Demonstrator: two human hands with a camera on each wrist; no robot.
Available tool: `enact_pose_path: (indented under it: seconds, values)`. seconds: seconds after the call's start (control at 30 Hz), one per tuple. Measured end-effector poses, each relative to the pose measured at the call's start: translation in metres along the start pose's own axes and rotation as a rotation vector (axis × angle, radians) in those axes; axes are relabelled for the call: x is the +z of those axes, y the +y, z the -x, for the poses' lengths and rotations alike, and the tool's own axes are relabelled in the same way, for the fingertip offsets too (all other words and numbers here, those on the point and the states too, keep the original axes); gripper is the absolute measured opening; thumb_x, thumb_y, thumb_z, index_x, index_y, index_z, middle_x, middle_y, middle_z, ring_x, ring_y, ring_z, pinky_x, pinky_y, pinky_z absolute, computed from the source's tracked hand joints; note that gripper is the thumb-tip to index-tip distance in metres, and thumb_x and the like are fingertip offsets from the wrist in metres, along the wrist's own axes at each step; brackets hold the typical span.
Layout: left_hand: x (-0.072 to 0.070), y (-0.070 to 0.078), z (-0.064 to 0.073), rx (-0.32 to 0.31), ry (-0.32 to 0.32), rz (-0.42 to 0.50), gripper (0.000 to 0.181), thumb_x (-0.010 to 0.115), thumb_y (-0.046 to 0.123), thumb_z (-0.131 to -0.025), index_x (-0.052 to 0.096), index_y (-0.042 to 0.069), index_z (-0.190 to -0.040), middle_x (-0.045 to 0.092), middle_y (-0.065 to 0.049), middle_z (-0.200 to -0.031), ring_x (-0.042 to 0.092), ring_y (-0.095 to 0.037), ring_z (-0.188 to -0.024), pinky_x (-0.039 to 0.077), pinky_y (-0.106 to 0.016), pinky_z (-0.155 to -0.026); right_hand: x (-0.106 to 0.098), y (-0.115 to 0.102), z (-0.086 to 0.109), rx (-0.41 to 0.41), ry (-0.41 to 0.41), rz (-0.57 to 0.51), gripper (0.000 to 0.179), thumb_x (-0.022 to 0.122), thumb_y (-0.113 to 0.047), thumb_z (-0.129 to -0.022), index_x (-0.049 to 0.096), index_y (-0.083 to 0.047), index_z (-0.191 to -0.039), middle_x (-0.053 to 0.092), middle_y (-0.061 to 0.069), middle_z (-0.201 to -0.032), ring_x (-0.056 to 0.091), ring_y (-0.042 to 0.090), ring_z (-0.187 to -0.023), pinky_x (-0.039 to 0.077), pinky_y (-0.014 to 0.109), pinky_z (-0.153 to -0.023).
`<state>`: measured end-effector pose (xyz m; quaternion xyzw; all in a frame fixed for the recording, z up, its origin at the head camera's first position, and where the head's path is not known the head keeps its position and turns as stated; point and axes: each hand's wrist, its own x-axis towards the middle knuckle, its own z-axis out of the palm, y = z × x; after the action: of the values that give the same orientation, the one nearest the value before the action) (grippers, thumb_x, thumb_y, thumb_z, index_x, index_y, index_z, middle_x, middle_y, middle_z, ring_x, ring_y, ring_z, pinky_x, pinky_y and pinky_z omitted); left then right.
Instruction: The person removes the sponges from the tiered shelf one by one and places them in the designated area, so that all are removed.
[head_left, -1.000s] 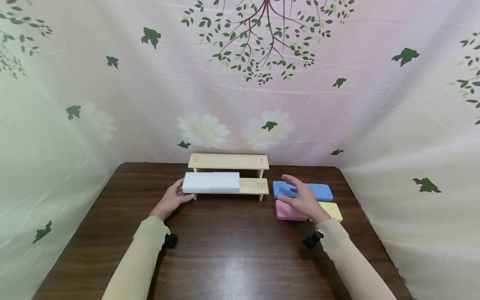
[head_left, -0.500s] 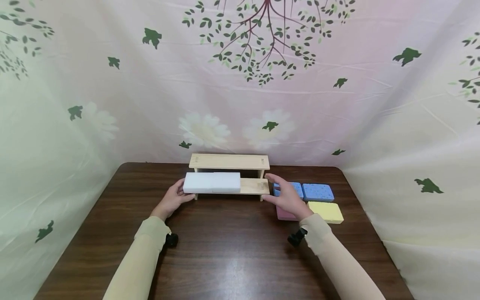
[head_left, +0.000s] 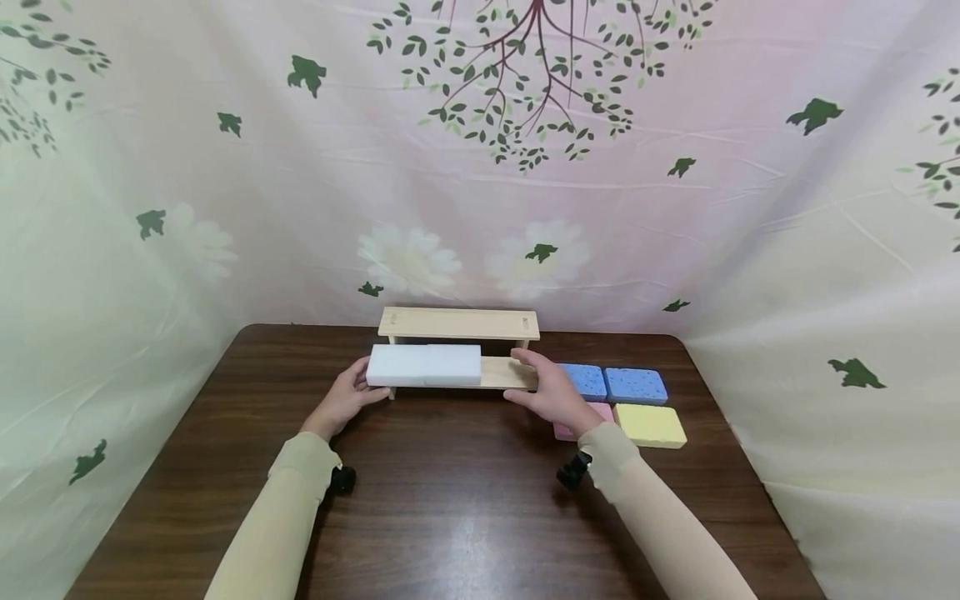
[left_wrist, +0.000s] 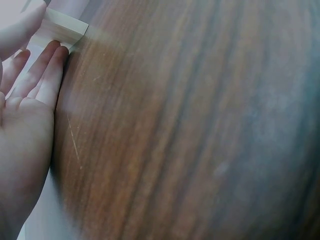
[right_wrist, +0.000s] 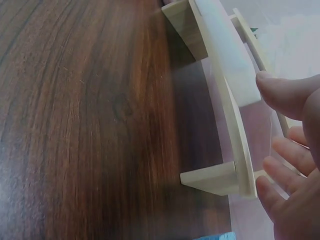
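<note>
Moved the right hand [head_left: 551, 392] leftward since a second ago, loosely spread, gripping nothing. On a brown wood-grain table [head_left: 457, 492], see a stepped pale wooden rack [head_left: 459, 322], bearing two white rectangular blocks [head_left: 422, 367] on its lower step, left of that hand. Rest the left hand [head_left: 341, 402], uncurled, at their left end. Right of the rack: blue, pink and yellow rectangular sponges [head_left: 636, 386].

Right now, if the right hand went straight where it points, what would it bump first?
The right hand would probably meet the nearer white sponge on the lower wooden shelf, though the hand's height is unclear.
</note>
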<state>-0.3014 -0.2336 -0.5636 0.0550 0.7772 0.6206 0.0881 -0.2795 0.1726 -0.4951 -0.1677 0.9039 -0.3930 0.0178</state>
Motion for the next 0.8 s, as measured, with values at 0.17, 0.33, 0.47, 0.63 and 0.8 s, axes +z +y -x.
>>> enact_pose_path:
  seconds: [0.17, 0.33, 0.47, 0.63, 0.8]
  values:
    - [0.0, 0.0, 0.001, 0.006, -0.004, 0.005, 0.085, 0.078, 0.006, -0.096, 0.028, 0.006, -0.165, 0.046, -0.022, -0.158, 0.048, -0.037, -0.144, 0.044, -0.044, -0.115, 0.006, -0.005, -0.007, -0.031, 0.004, 0.023, 0.078, 0.086, -0.025, -0.09, 0.048, -0.012, -0.157, 0.053, 0.012, -0.156, 0.05, 0.032, -0.143, 0.042, 0.055, -0.116]
    - [-0.002, -0.002, 0.0, -0.003, -0.007, 0.014, 0.086, 0.077, 0.007, -0.096, 0.026, 0.007, -0.166, 0.043, -0.023, -0.16, 0.047, -0.037, -0.145, 0.046, -0.037, -0.111, 0.012, -0.007, -0.014, -0.058, 0.008, 0.049, 0.079, 0.088, -0.023, -0.088, 0.049, -0.009, -0.155, 0.056, 0.012, -0.154, 0.053, 0.032, -0.14, 0.043, 0.052, -0.115]
    - [-0.002, 0.005, 0.001, -0.026, -0.016, 0.017, 0.085, 0.075, 0.002, -0.096, 0.026, 0.004, -0.165, 0.042, -0.025, -0.16, 0.045, -0.039, -0.145, 0.046, -0.039, -0.112, 0.015, -0.011, -0.019, -0.057, -0.004, 0.057, 0.08, 0.088, -0.023, -0.088, 0.049, -0.007, -0.156, 0.055, 0.012, -0.155, 0.053, 0.032, -0.14, 0.043, 0.051, -0.115]
    - [-0.001, 0.001, 0.0, -0.01, -0.01, 0.018, 0.086, 0.076, 0.005, -0.096, 0.025, 0.005, -0.166, 0.043, -0.024, -0.16, 0.046, -0.039, -0.145, 0.046, -0.04, -0.112, 0.018, -0.015, -0.024, -0.057, -0.02, 0.07, 0.082, 0.089, -0.024, -0.088, 0.047, -0.005, -0.156, 0.053, 0.013, -0.157, 0.05, 0.033, -0.143, 0.042, 0.051, -0.117]
    - [-0.001, -0.001, 0.0, -0.007, -0.005, 0.015, 0.087, 0.078, 0.008, -0.096, 0.026, 0.007, -0.166, 0.044, -0.022, -0.16, 0.047, -0.037, -0.145, 0.044, -0.045, -0.115, 0.022, -0.017, -0.028, -0.07, -0.029, 0.108, 0.085, 0.089, -0.028, -0.087, 0.047, -0.005, -0.157, 0.052, 0.015, -0.157, 0.048, 0.034, -0.144, 0.041, 0.051, -0.118]
